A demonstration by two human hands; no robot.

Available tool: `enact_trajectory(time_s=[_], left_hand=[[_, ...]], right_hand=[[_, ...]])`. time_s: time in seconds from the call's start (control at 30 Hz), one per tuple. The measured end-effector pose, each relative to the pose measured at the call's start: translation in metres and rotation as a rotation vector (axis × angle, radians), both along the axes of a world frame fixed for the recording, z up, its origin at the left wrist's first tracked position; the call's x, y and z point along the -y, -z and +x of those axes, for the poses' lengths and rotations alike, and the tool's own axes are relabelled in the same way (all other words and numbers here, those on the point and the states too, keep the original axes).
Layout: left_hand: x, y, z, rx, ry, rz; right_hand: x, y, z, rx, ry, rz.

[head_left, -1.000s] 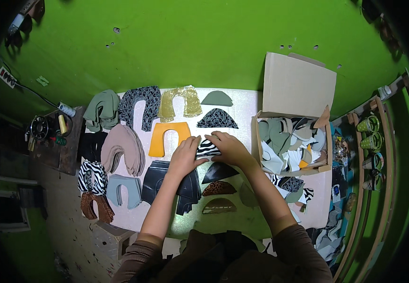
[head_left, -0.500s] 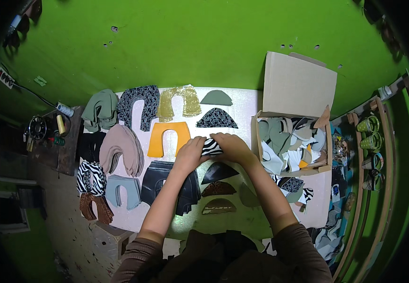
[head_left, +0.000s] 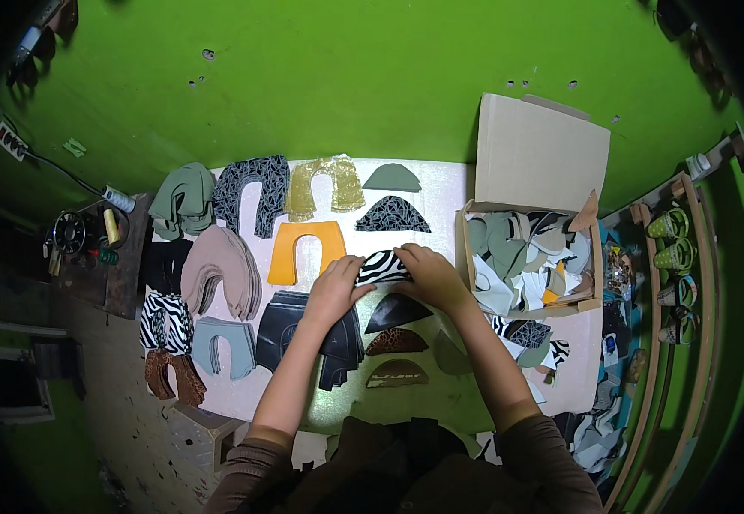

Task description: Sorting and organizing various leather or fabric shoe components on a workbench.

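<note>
Between my hands, at the middle of the table, is a zebra-striped half-moon piece point(head_left: 383, 268), possibly several stacked. My left hand point(head_left: 336, 287) grips its left end, thumb at the near side and fingers beyond. At its right end my right hand point(head_left: 430, 276) holds it the same way. A column of half-moon pieces runs through this spot: green point(head_left: 392, 177) and black-patterned point(head_left: 393, 215) ones beyond, with black point(head_left: 398, 313), brown spotted point(head_left: 396, 342) and brown point(head_left: 395, 373) ones nearer me. An orange U-shaped piece point(head_left: 282, 248) lies left of my left hand.
Stacks of U-shaped pieces, such as pink-beige point(head_left: 209, 257), grey-blue point(head_left: 211, 337) and black point(head_left: 282, 321), cover the table's left side. An open cardboard box point(head_left: 543, 154) full of scraps stands at the right. Sandals point(head_left: 672, 255) hang on a rack farther right.
My hands have moved slightly apart, and more of the zebra-striped piece shows between them. It now lies flatter and wider in view.
</note>
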State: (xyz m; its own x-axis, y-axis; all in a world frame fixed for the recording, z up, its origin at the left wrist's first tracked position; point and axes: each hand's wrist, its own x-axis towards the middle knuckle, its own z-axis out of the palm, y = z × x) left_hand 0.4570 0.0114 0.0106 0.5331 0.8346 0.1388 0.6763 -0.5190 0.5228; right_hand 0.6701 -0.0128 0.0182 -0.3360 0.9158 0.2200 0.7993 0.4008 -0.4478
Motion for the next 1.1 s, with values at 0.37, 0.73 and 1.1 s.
enact_trajectory(time_s=[0.37,0.73,1.1], left_hand=[[-0.003,-0.007,-0.01,-0.002,0.026,0.02],[-0.003,0.0,-0.008,-0.011,0.044,0.107],[0.048,-0.009,0.006,0.024,-0.093,0.259]], right_hand=[[0.018,-0.005,0.004,0.021,0.141,0.069],[0.016,-0.004,0.002,0.086,0.134,0.023],[0.068,-0.013,-0.028,-0.002,0.125,0.122]])
